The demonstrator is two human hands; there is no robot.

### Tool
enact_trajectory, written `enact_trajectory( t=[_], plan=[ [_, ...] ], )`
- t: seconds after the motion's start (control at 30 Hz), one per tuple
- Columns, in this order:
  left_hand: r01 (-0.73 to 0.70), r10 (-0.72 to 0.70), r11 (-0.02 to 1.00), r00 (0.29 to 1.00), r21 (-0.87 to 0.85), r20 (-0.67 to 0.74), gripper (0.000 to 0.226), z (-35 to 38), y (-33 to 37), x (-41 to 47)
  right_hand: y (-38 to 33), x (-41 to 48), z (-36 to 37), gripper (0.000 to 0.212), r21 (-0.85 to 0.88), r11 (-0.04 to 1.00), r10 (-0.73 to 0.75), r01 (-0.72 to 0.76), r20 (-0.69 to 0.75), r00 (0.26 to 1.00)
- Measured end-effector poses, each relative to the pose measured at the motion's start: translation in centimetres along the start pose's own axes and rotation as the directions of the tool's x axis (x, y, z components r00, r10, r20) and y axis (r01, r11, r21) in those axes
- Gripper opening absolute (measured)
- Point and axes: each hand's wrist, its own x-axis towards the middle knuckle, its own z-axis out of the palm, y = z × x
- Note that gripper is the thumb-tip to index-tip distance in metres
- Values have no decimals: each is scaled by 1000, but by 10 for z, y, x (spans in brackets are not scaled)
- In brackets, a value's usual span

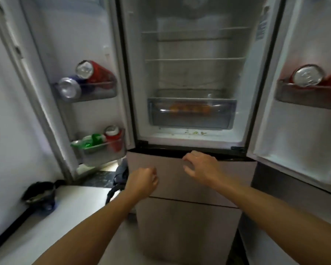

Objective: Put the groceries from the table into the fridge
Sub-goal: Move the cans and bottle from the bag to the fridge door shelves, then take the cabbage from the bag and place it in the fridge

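The fridge [191, 138] stands in front of me with both upper doors swung wide. Its clear crisper drawer [191, 115] holds orange fruit. The left door's upper bin [88, 92] carries a red can [96, 71] and a blue can [71, 88]; its lower bin [103, 152] has green cans [92, 140] and a red can [113, 134]. The right door bin [310, 96] holds red cans [308, 75]. My left hand [143, 180] is curled into a fist holding nothing, in front of the lower drawer panel. My right hand [201, 167] hangs empty with loosely curled fingers near the panel's top edge.
The fridge's wire shelves [195, 59] are bare, and crumbs lie on its floor [195, 133]. A white counter [69, 207] at lower left carries a dark crumpled bag [40, 194]. A dark backpack [120, 178] sits beside the fridge. A wall closes the left side.
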Motion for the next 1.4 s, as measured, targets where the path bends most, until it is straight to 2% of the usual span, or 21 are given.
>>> enact_trajectory(
  t=[0.1,0.2,0.4,0.5,0.6,0.73,0.93,1.2,1.4],
  plan=[
    [167,-170,983,984,71,43,24,-4,-44,-83,-60,-8,40,36,82,988,-141,133,94,986],
    [316,-328,934,943,164,52,30,-24,-85,-165,-137,-19,65,31,198,940,-302,276,112,947],
    [595,-594,780,801,192,-67,34,-86,-156,-328,-308,-49,80,35,325,793,-569,516,91,818],
    [684,-675,704,728,192,-118,34,-118,-182,-412,-397,-76,82,34,363,711,-663,603,59,746],
    [758,-755,619,647,207,-108,32,-150,-207,-502,-490,-110,84,34,409,626,-735,664,25,678],
    [820,-826,520,554,238,-103,20,-202,-238,-618,-614,-165,88,33,476,517,-810,711,3,587],
    [902,-914,330,379,279,-143,26,-253,-280,-758,-764,-231,87,20,540,342,-908,769,-22,419],
    [971,-980,128,156,203,-126,31,-255,-344,-878,-922,-263,121,32,567,196,-972,800,8,233],
    [983,-986,-3,27,183,-162,26,-292,-422,-942,-1050,-268,163,33,597,131,-988,792,7,157]
  ],
)
